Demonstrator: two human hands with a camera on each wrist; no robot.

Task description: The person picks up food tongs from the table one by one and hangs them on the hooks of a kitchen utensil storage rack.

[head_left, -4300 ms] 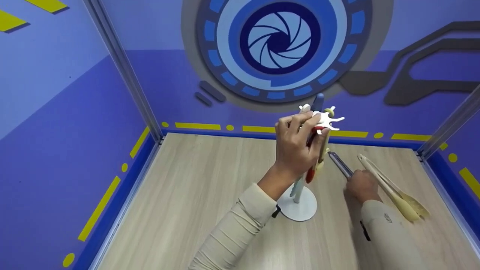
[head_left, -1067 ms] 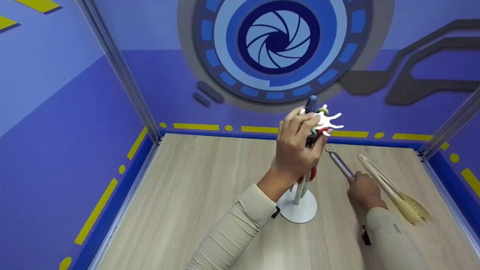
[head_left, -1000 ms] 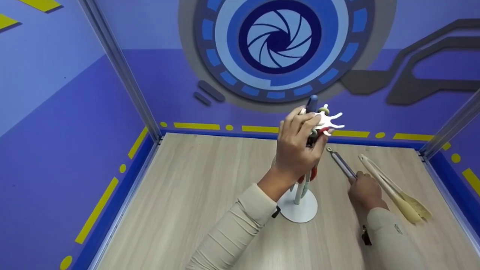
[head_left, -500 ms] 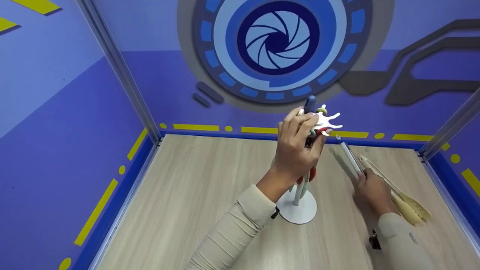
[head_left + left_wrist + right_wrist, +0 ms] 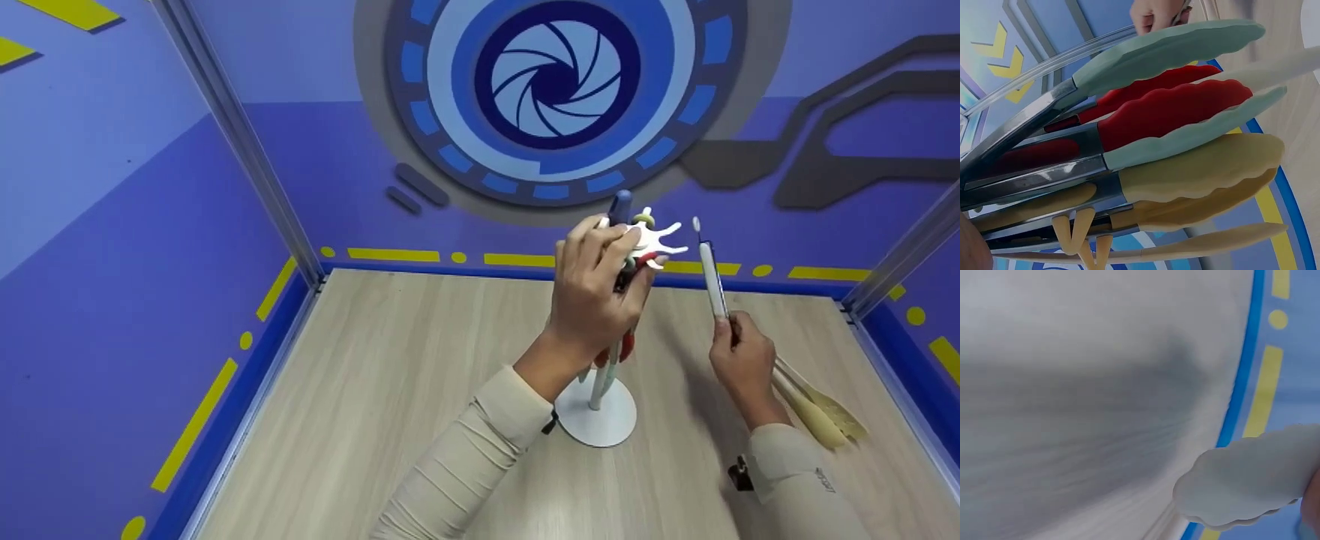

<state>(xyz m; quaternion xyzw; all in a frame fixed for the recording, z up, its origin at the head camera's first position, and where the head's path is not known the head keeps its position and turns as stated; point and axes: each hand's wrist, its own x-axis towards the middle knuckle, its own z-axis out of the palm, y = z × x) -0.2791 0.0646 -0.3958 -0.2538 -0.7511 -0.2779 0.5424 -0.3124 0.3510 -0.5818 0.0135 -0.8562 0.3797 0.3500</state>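
My left hand grips the top of a white rack with branching hooks, fingers over it and thumb below. In the left wrist view, green tongs, red tongs and yellow tongs hang from it, partly overlapping. The rack stands on a round white base. To the right, my right hand holds metal tongs raised off the table, nearly upright, with their small hanging loop on top beside the hooks. Their pale grey scalloped head shows in the right wrist view.
Beige tongs lie on the wooden table behind my right hand, partly covered by it. A blue patterned wall rises along the back edge, with metal frame posts at the corners.
My right hand has lifted the metal tongs from the table and tipped them upright near the rack. Earlier, the rack turned under my left hand, shifting the hooks and hanging tongs.
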